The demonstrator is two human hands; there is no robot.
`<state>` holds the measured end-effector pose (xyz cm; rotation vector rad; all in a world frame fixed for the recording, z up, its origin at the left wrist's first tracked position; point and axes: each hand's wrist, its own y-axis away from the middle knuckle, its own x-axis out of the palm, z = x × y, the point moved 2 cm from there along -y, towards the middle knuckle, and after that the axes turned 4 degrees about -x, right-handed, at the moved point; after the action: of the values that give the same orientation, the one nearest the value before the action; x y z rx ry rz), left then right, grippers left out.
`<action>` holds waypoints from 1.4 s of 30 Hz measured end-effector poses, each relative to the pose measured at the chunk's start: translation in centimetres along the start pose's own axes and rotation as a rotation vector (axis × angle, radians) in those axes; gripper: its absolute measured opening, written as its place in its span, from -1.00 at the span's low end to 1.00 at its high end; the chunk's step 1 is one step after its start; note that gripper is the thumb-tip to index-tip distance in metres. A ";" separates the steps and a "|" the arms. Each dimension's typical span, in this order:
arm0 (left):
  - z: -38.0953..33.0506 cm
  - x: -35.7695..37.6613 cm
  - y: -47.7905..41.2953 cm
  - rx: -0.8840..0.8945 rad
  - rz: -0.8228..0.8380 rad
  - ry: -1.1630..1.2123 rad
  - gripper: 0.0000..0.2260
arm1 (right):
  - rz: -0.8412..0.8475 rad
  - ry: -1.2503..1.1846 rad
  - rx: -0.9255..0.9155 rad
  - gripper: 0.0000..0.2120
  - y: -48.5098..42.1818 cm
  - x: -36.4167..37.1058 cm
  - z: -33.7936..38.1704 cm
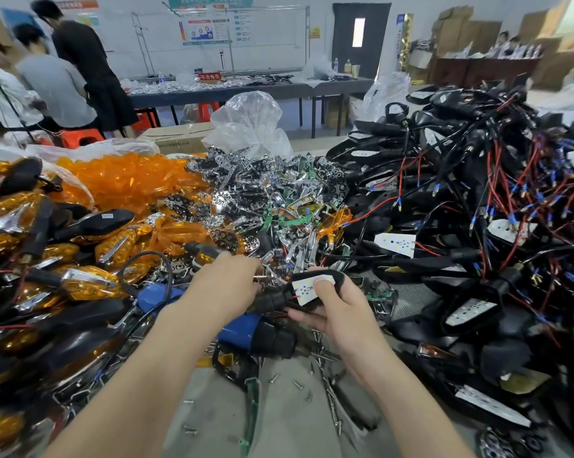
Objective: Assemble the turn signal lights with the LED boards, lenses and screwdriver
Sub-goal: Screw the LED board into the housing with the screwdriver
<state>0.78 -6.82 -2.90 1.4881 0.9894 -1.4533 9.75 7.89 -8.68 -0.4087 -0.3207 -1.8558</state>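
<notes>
My right hand (337,309) grips a black turn signal housing (279,300) with a white LED board (307,287) in it, thumb pressed on the board. My left hand (228,279) reaches into the pile just left of the housing, fingers curled round a small chrome part that is mostly hidden. A blue electric screwdriver (242,332) lies under my hands on the table. Chrome reflectors (246,190) are heaped in the middle, and orange lenses (127,180) are piled at the left.
Finished amber lights (48,259) are stacked at the left. Black housings with red and black wires (477,209) fill the right side. Loose screws (299,385) lie on the grey table (279,424). People stand at the far left by another table (246,90).
</notes>
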 end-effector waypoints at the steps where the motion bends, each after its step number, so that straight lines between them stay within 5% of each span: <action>1: 0.0 -0.2 0.0 -0.014 -0.037 0.012 -0.77 | -0.003 -0.002 0.001 -0.83 0.0 0.0 0.0; 4: 0.3 -0.9 0.6 -0.018 -0.216 0.233 -0.87 | -0.012 -0.019 0.004 -0.83 0.0 0.0 0.0; 9: 1.3 -1.8 4.8 -0.034 -0.461 1.126 -0.89 | -0.021 -0.067 0.025 -0.82 -0.1 0.0 0.1; 13: 1.7 0.0 7.3 -0.068 -0.365 1.648 -0.63 | -0.014 -0.125 -0.017 -0.80 0.0 0.3 0.3; 18: 1.7 1.2 7.7 -0.121 -0.133 2.251 -0.93 | 0.037 -0.158 -0.090 -0.67 0.4 1.0 0.9; 25: 1.5 1.3 7.6 -0.118 -0.086 2.362 -0.96 | 0.104 -0.200 -0.103 -0.81 0.6 0.9 1.1; 31: 0.6 1.4 7.6 -0.043 -0.092 2.324 -0.66 | 0.125 -0.200 -0.124 -0.73 0.5 1.0 1.1; 42: 1.1 1.7 7.9 -0.104 -0.149 2.327 -0.82 | 0.115 -0.180 -0.128 -0.69 0.5 1.1 1.1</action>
<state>7.81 -10.66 -4.38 2.6265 2.1335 1.1178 10.04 7.24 -7.24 -0.6708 -0.2941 -1.7354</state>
